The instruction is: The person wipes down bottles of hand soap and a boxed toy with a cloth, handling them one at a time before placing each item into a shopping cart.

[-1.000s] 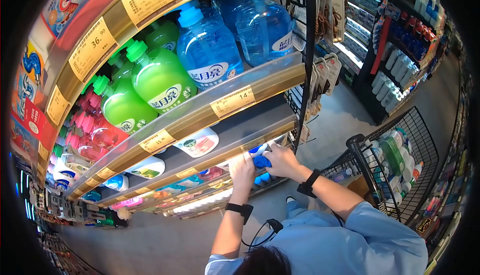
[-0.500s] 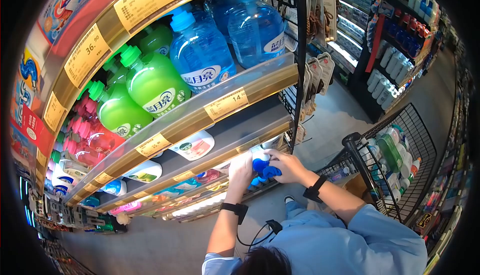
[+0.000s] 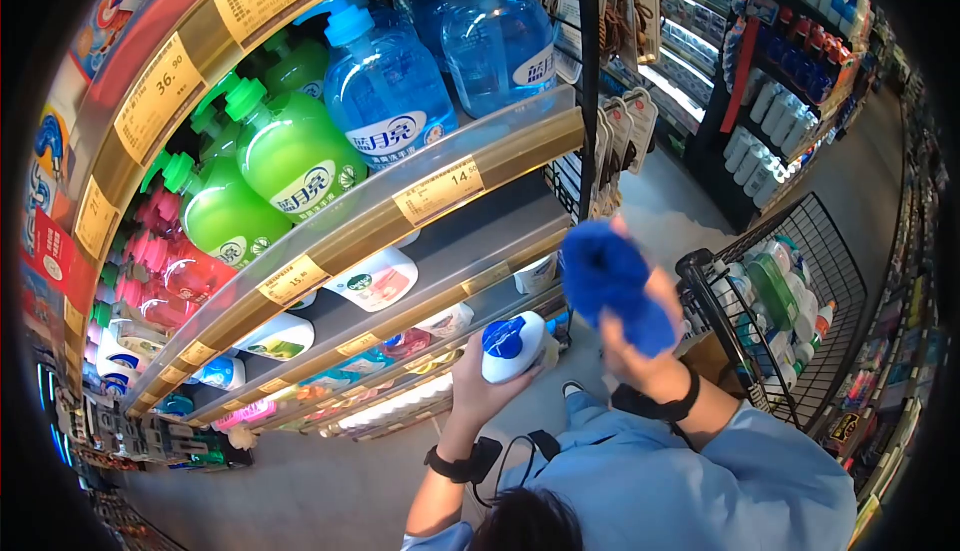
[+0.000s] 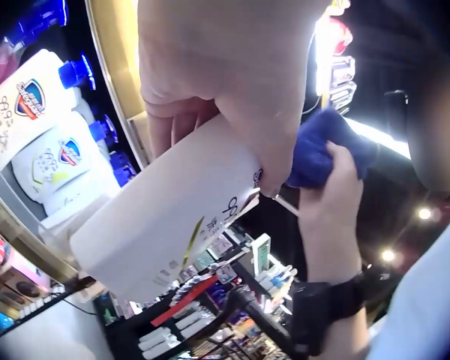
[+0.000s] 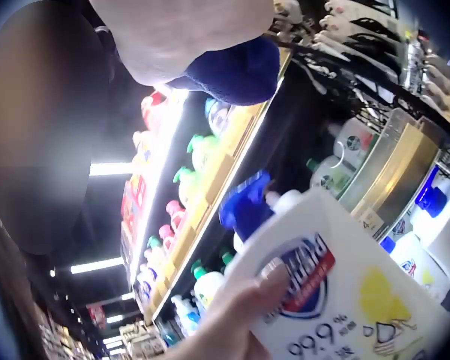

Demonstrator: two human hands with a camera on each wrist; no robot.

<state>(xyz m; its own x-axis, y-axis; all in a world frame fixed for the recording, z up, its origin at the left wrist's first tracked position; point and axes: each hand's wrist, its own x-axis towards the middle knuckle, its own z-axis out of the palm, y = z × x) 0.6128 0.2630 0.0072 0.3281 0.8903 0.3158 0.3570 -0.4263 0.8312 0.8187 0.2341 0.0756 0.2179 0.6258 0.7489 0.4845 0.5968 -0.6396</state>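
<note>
My left hand (image 3: 478, 387) grips a white bottle (image 3: 513, 348) with a blue pump top, in front of the lower shelves. In the left wrist view the left hand (image 4: 221, 82) has its thumb and fingers round the bottle (image 4: 172, 210). A shield logo and "99.9" show on the bottle (image 5: 360, 300) in the right wrist view. My right hand (image 3: 650, 351) holds a blue cloth (image 3: 612, 286), raised to the right of the bottle and apart from it. The left wrist view also shows the cloth (image 4: 322, 150) in the right hand (image 4: 334, 206).
Green (image 3: 300, 156) and blue (image 3: 385, 91) pump bottles stand on the shelf above, behind a clear lip with price tags (image 3: 438, 192). A loaded black cart (image 3: 720, 301) stands at the right. Hanging packets (image 3: 625, 131) line the shelf end. Similar white bottles (image 4: 49, 154) lie at left.
The right hand has lifted the blue cloth up and away from the bottle. The left hand has brought the bottle out from the shelf edge, toward the body. The head view has shifted slightly.
</note>
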